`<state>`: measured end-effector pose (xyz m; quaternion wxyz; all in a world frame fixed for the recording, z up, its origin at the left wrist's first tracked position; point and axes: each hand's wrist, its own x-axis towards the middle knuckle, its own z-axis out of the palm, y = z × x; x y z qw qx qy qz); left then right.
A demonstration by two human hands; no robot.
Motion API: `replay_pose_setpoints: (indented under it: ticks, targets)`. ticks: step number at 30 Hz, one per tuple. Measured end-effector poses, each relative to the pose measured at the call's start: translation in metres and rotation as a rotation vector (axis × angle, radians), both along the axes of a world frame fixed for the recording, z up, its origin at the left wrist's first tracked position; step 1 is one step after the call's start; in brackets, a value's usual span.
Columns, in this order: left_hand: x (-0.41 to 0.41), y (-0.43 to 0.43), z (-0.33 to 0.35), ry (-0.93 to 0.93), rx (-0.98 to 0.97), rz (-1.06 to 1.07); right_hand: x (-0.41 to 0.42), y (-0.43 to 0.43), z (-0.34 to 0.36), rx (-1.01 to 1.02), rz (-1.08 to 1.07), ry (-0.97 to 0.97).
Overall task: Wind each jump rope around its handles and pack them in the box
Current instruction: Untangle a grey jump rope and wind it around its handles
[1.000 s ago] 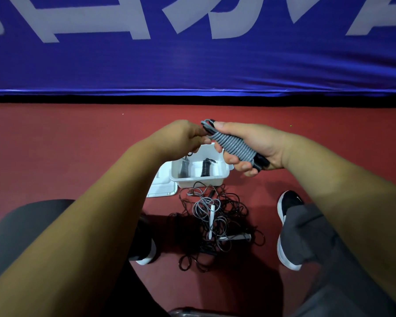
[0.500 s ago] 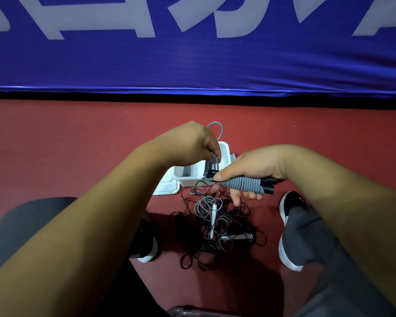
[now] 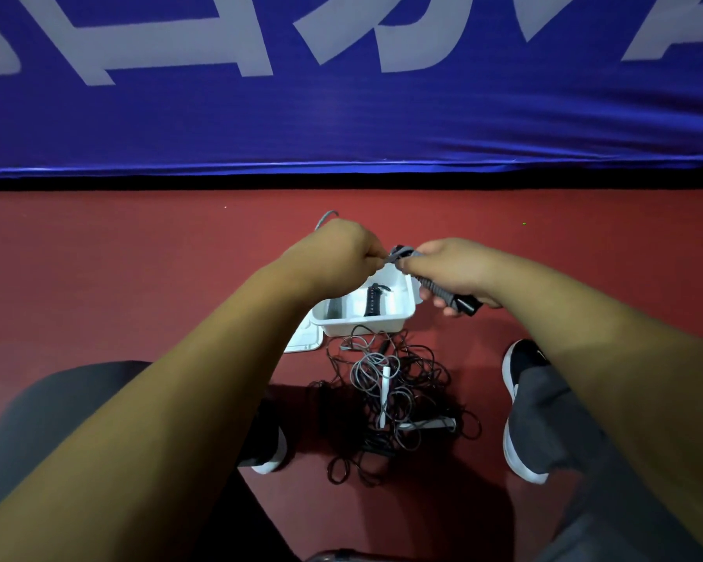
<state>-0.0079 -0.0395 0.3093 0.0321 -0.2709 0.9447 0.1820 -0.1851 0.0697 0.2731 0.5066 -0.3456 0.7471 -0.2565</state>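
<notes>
**Securing the end of a wound grey jump rope above the box**

I am holding a grey jump rope (image 3: 437, 289), wound tight round its black handles, in the air just above the white box (image 3: 362, 321). My right hand (image 3: 451, 273) is curling its fingers round the bundle. My left hand (image 3: 335, 253) is pinching the loose rope end at the bundle's top, fingers closed on it. The box is sitting on the red floor (image 3: 139, 277), between my shoes and the floor's far edge, with two wound ropes lying inside. A tangle of loose ropes (image 3: 390, 395) is lying just on my side of the box.

I judge that a poorly tucked end could let the coils spring loose once I let go. The small slack loop above my left hand could also snag.

My fingers are hiding how the end is being fastened. The tangle is too knotted to count its ropes.
</notes>
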Motion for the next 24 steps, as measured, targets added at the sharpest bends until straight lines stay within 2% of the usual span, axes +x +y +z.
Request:
replay_pose_setpoints:
  ticks: [4,7,10,16,22,24]
  targets:
    - [0.0,-0.008,-0.003,0.107,0.194,0.219,0.003,-0.003,0.007,-0.109,-0.105,-0.165]
    - [-0.003,-0.009,-0.007,0.151,0.284,0.291,0.01,-0.003,0.013,-0.179,-0.163,-0.245]
    - [-0.005,-0.005,-0.009,0.252,0.454,0.367,0.011,-0.002,0.018,-0.186,-0.265,-0.298]
    - [-0.01,0.005,-0.01,0.479,0.57,0.375,0.006,-0.003,0.021,-0.175,-0.376,-0.376]
    - [-0.012,0.001,0.003,0.628,0.966,0.389,0.002,-0.005,0.028,-0.192,-0.359,-0.394]
    - [-0.011,0.0,0.004,0.616,0.998,0.387,0.002,-0.005,0.03,-0.187,-0.354,-0.404]
